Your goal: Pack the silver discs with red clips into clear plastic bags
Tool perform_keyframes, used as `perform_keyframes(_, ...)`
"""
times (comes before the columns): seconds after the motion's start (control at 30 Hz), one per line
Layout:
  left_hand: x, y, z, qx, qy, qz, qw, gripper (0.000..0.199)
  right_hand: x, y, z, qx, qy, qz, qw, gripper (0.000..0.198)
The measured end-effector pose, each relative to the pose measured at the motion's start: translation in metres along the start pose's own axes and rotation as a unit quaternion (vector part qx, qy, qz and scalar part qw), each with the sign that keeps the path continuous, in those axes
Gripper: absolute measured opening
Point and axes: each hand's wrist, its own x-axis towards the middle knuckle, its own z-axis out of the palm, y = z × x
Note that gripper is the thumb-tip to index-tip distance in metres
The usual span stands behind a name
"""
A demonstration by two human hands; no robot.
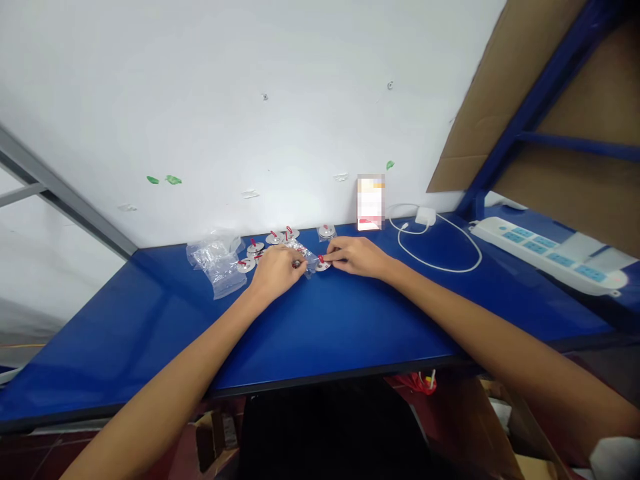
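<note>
Near the back of the blue table, my left hand [280,270] is closed on a small clear plastic bag [311,262]. My right hand [357,257] pinches a round white tag with a red loop [323,264] at the bag's right end; whether the tag is partly inside the bag I cannot tell. Several similar round tags [255,248] with red cords lie behind and left of my left hand, partly hidden by it. Behind my right hand lies a small stack of bagged round tags [327,231]. A pile of clear plastic bags [215,260] rests to the left.
A lit phone [371,203] leans against the white wall [320,120]. Right of it are a white charger [425,216] with a looped cable and a long power strip [547,255]. Blue shelf framing [530,100] rises at the right. The table [320,333] has a dark front edge.
</note>
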Motion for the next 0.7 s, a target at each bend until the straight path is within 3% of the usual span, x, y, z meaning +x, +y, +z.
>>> perform_keyframes(0.27, -0.001, 0.002, 0.002, -0.043, 0.045, -0.044, 0.997, 0.021, 0.000, -0.005, -0.001, 0.013, 0.189, 0.068, 0.980, 0.029)
perform_keyframes(0.7, -0.001, 0.011, 0.004, -0.193, 0.107, -0.102, 0.970, 0.019, 0.009, -0.038, -0.005, -0.103, 0.145, 0.062, 0.982, 0.029)
